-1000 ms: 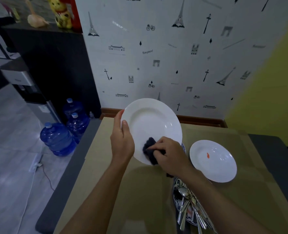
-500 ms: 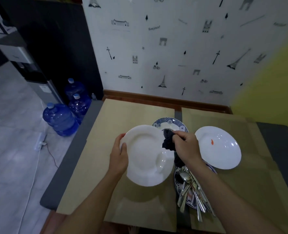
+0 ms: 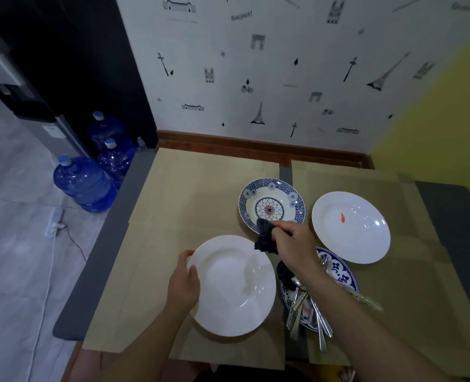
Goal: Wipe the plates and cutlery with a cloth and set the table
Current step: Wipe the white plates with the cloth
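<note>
A plain white plate [image 3: 231, 288] lies low over the near left of the table, and my left hand [image 3: 182, 285] grips its left rim with the thumb on top. My right hand [image 3: 291, 244] holds a dark blue cloth [image 3: 265, 237] bunched just past the plate's far right edge. Behind the cloth sits a blue patterned plate [image 3: 272, 201]. A second white plate [image 3: 350, 227] with a small orange mark lies to the right. Under my right forearm another blue patterned plate [image 3: 341, 274] carries several spoons and forks [image 3: 308, 312].
Tan placemats [image 3: 195, 188] cover the grey table [image 3: 101, 244], which stands against the papered wall. Three blue water bottles [image 3: 85, 183] and a dispenser stand on the floor to the left. A power strip with a cable [image 3: 54, 224] lies on the tiles.
The white plate has come down from upright in front of the wall to nearly flat over the table. My right hand with the cloth has moved off the plate's face to its far right edge.
</note>
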{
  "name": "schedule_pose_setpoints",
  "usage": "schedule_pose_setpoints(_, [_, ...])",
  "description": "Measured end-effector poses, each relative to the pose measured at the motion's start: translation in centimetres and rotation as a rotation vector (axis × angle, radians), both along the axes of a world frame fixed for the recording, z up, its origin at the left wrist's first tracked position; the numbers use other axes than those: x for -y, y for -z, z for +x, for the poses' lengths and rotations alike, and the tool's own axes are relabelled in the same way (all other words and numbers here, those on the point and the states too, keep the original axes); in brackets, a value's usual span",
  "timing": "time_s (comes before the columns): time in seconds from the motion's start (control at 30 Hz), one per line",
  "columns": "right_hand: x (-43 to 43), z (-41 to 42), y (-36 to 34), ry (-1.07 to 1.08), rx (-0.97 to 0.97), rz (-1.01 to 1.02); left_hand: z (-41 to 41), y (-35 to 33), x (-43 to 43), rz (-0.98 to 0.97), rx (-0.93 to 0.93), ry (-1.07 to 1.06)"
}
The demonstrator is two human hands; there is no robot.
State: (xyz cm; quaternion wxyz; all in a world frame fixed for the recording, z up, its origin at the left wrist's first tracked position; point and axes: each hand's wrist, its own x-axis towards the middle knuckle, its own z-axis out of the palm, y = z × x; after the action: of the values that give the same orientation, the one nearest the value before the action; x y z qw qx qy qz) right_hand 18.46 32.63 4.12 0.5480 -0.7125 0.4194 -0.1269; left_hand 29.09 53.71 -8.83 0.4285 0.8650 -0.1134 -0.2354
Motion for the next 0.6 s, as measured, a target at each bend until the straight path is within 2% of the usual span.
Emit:
schedule_pose_setpoints(0.17, [0.9, 0.3, 0.3, -0.003, -0.027, -0.024, 0.8, 0.0, 1.3, 0.121, 0.028, 0.01])
schedule_pose_setpoints(0.37, [2.3, 0.2, 0.6, 0.027, -0.022, -0.035, 2.9, -1.6, 6.8, 0.112, 0.15, 0.13])
schedule_pose_setpoints(0.6, [4.2, -0.8, 0.7, 0.061, -0.042, -0.045, 5.1, -2.3, 15.0, 0.16, 0.018, 0.297])
